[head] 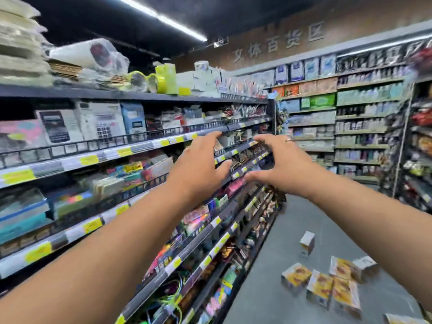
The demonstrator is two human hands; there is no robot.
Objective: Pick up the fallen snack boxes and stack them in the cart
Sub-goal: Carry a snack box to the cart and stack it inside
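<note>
Several snack boxes [320, 287] with yellow and orange fronts lie scattered on the grey floor at the lower right. One more box [307, 243] stands on end a little further up the aisle. My left hand [198, 164] and my right hand [280, 164] are stretched out in front of me at shelf height, fingers spread, thumbs pointing toward each other. Neither hand holds anything. Both are well above the boxes and far from them. No cart is in view.
A long rack of shelves [140, 146] packed with stationery and small goods runs along the left. More stocked shelves [360, 127] close the aisle's far end and right side. The grey floor [304, 218] runs between them.
</note>
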